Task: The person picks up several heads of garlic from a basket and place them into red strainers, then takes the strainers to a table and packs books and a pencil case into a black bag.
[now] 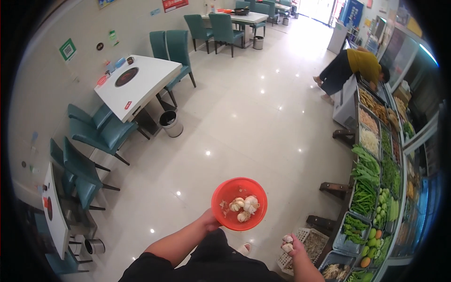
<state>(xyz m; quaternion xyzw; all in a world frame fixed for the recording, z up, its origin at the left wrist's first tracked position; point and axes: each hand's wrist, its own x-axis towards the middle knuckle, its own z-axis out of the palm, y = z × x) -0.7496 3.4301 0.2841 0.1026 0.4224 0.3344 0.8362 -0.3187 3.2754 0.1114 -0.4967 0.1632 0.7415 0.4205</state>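
A red plastic basket (225, 192) is held out in front of my body by my left hand (210, 220), which grips its near left rim. Inside it lie several garlic bulbs (251, 204), with bits of loose garlic skin (223, 204) by the wall. My right hand (298, 245) is off to the right, closed around two pieces of garlic (288, 243) that show at the fingers. Below that hand, on the floor, is a white plastic crate (302, 234) with brownish contents I cannot make out.
Along the right runs a rack with metal trays of green peppers (364, 197), leafy greens (364, 165) and other produce. A person in a yellow top (361, 63) bends over its far end. On the left stand white tables (151, 75), teal chairs (84, 176) and a metal bin (171, 125).
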